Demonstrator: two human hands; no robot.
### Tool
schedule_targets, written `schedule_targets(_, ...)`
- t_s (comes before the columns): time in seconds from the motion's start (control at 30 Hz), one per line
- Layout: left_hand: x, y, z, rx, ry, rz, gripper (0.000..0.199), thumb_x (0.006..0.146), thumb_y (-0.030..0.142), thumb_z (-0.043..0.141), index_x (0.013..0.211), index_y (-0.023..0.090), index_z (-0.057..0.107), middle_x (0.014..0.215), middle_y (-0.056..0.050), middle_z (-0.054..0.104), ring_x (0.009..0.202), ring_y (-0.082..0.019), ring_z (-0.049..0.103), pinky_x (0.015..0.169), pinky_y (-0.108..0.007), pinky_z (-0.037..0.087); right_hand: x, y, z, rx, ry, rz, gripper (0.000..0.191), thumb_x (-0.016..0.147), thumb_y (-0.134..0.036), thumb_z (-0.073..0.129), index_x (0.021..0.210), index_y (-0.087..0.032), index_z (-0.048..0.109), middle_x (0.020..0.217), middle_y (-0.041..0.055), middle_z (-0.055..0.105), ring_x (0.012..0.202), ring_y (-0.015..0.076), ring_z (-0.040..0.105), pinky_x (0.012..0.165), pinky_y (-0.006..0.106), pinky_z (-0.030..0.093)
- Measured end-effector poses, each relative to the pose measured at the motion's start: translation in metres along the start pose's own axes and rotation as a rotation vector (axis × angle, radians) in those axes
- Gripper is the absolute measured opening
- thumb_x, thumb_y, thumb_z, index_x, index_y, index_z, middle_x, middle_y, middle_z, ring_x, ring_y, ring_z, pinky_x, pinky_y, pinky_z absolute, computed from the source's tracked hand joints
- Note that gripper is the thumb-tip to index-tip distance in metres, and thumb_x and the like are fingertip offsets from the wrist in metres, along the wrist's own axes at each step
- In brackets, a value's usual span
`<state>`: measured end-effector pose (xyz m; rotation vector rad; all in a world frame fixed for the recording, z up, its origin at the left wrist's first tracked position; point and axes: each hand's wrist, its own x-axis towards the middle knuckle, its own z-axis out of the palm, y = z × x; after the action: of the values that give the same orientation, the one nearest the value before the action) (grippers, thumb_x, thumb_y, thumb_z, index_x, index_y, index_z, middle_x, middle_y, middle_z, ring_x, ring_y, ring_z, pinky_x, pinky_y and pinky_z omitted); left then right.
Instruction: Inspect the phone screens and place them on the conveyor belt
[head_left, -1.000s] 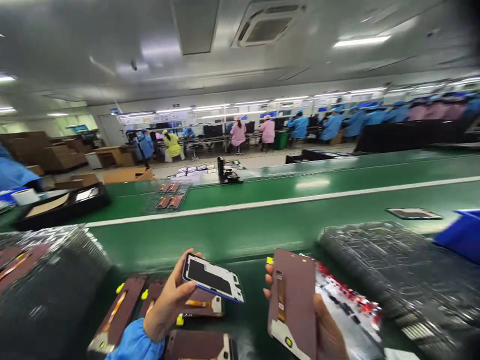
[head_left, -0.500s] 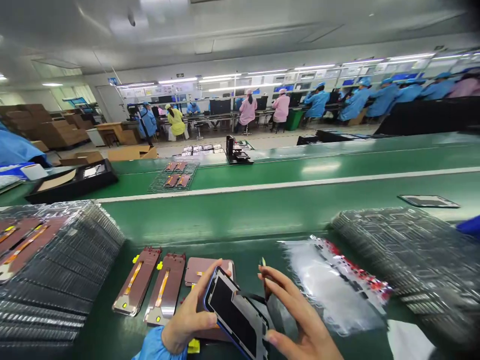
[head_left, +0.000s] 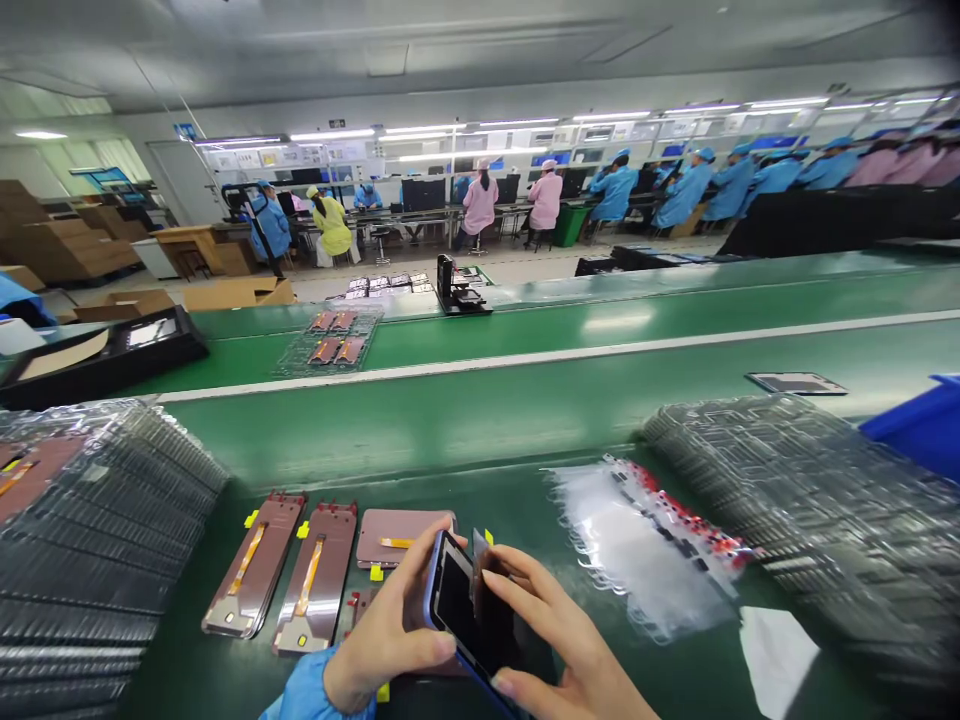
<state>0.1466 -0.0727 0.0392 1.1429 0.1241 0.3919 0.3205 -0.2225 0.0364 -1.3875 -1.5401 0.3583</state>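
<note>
Two bare hands fill the bottom of my feed. The left hand [head_left: 390, 640], in a blue sleeve [head_left: 315, 695], has a clenched grip on a phone display assembly [head_left: 466, 620], wrapped around its blue-edged frame. The assembly's black face is tilted up, and it is held just above the belt. The right hand [head_left: 559, 650] curls its fingertips [head_left: 499, 578] against a dark translucent film [head_left: 484, 585] at the assembly's upper edge, but I can't tell whether that grip is actually pinching it.

Beside them, three pink-backed display panels [head_left: 253, 565] with orange flex cables lie on the green conveyor bench [head_left: 487, 430], marked with small yellow tabs. A plastic bag with red print [head_left: 637, 550] lies to the right, near a white sheet of paper [head_left: 776, 655]. Stacked clear plastic trays [head_left: 795, 510] and [head_left: 97, 540] flank the work area, and a blue bin [head_left: 919, 425] sits at the right edge.

Across the belt are a parts tray [head_left: 330, 340] and a black fixture [head_left: 457, 290]. Beyond, workers in blue and pink smocks [head_left: 615, 190] sit at long benches, with cardboard boxes [head_left: 60, 230] stacked at left.
</note>
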Motion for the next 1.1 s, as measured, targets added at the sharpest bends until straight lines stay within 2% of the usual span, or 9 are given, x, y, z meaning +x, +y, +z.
schedule_targets(0.17,0.004,-0.001,0.011,0.001,-0.02,-0.033,0.088,0.073,0.035,0.082,0.148,0.036,0.036,0.149,-0.01,0.046,0.139,-0.031,0.04,0.114,-0.045,0.032,0.0,0.001,0.005,-0.082,-0.031,0.009,0.062,0.087,-0.043,0.068,0.143,-0.03,0.047,0.147,0.014,0.048,0.131,0.0309,0.051,0.105,0.041,0.048)
schedule_targets(0.3,0.004,-0.001,0.012,-0.01,-0.019,-0.065,0.093,0.071,0.036,0.084,0.149,0.033,0.034,0.146,-0.013,0.05,0.137,-0.032,0.044,0.109,-0.045,0.038,0.0,-0.001,0.006,-0.115,-0.054,0.001,0.06,0.087,-0.044,0.067,0.142,-0.029,0.049,0.146,0.0151,0.049,0.13,0.0313,0.052,0.103,0.042,0.049)
schedule_targets(0.63,0.003,-0.005,0.007,0.026,-0.004,-0.065,0.093,0.068,0.038,0.085,0.147,0.035,0.037,0.145,-0.012,0.05,0.135,-0.032,0.045,0.11,-0.045,0.037,0.001,-0.003,0.007,-0.152,-0.075,-0.021,0.065,0.084,-0.043,0.07,0.144,-0.029,0.047,0.144,0.0163,0.05,0.129,0.0329,0.053,0.102,0.044,0.05)
schedule_targets(0.87,0.001,-0.005,0.008,0.05,-0.011,-0.067,0.089,0.072,0.036,0.083,0.147,0.036,0.036,0.146,-0.011,0.049,0.136,-0.031,0.045,0.11,-0.043,0.038,0.003,-0.008,0.006,-0.199,-0.062,-0.044,0.064,0.086,-0.044,0.068,0.144,-0.027,0.047,0.143,0.0178,0.051,0.128,0.0322,0.054,0.101,0.042,0.051)
schedule_targets(1.1,0.002,-0.003,0.01,0.129,0.017,-0.074,0.092,0.072,0.038,0.082,0.15,0.03,0.032,0.148,-0.014,0.047,0.139,-0.034,0.041,0.113,-0.045,0.035,0.003,-0.009,0.005,-0.23,-0.059,-0.06,0.064,0.087,-0.045,0.066,0.145,-0.027,0.045,0.142,0.0177,0.051,0.127,0.033,0.054,0.1,0.043,0.052)
